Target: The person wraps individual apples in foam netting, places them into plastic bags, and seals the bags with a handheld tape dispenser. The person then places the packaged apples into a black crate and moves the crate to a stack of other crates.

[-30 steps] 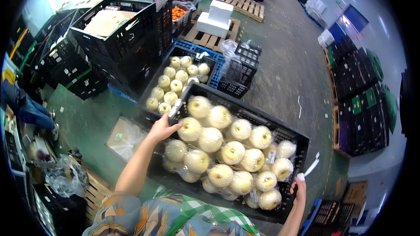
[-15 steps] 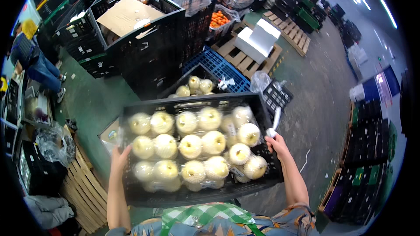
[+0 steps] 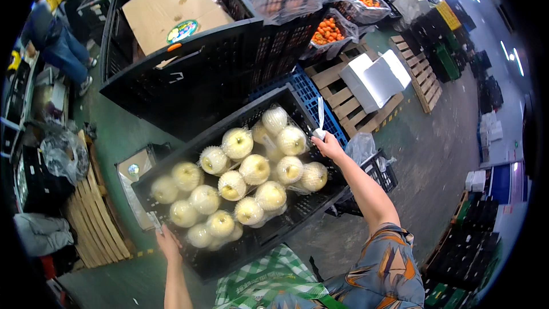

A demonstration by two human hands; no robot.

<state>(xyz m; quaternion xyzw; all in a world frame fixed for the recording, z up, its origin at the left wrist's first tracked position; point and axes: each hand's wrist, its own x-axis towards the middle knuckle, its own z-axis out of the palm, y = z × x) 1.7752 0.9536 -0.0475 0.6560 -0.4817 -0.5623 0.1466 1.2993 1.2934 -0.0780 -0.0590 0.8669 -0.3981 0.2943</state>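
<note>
A black plastic crate [image 3: 286, 223] is held in front of me, slanted, with its right end farther away than its left. Inside lie several clear packs of round, pale yellow pears [image 3: 254, 169] in white foam nets. My right hand [image 3: 328, 145] grips the far right end, its fingers partly hidden by the rim. Beside its thumb, a thin white strip [image 3: 321, 113] sticks up. At the near left end, my left hand [image 3: 170, 244] is closed on the rim, next to a small pale tag [image 3: 153, 221]. The crate's left part is blurred.
Beyond the crate stands a large black bin [image 3: 189, 83] with cardboard on top. A blue pallet [image 3: 311, 100], white foam boxes [image 3: 374, 83] and crates of orange fruit [image 3: 327, 31] lie farther right. Wooden slats [image 3: 94, 217] are at left, near another person [image 3: 60, 46].
The crate has turned counterclockwise: its right end swung away from me, its left end came nearer. My hands moved with it. The pears in a crate behind it are now hidden.
</note>
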